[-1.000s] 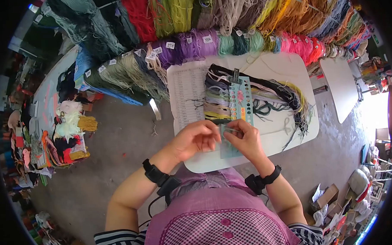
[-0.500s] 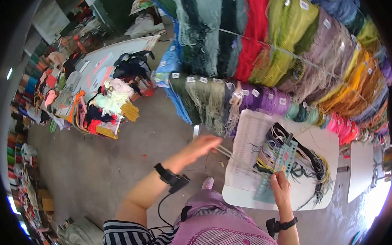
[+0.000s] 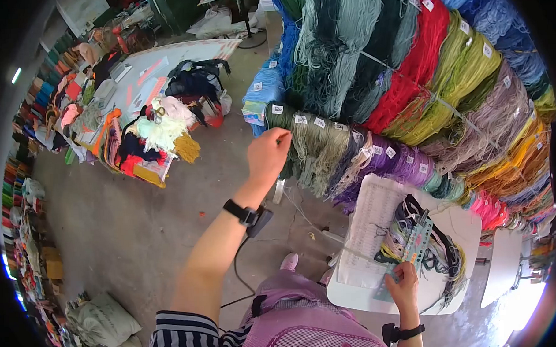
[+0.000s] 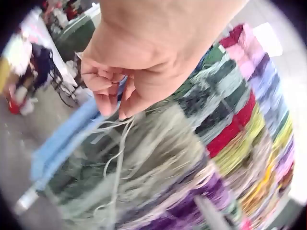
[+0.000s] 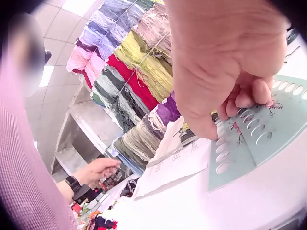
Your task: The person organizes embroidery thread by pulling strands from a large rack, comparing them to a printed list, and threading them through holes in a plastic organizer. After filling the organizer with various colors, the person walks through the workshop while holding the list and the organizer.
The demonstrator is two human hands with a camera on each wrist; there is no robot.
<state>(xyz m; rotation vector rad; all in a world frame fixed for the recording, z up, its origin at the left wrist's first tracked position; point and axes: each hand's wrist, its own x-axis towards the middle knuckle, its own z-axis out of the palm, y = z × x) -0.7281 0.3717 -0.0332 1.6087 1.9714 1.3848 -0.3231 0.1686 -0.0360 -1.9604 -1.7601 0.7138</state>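
"Off-white thread (image 4: 118,165): position?"

"Pinched in the fingers (image 4: 105,101) of the left hand (image 3: 269,155), trailing down before hanging skeins (image 4: 163,134)."

"Right hand (image 3: 405,283)?"

"On the green perforated card (image 5: 234,163), itself on the white counter (image 3: 356,295). Whether its fingers pinch or press, I cannot tell."

The card (image 5: 273,136) looks like smooth plastic, the sheet (image 3: 370,222) matt paper.

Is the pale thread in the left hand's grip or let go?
In its grip: in the left wrist view, the left hand pinches the pale thread between thumb and fingers, with strands trailing away.
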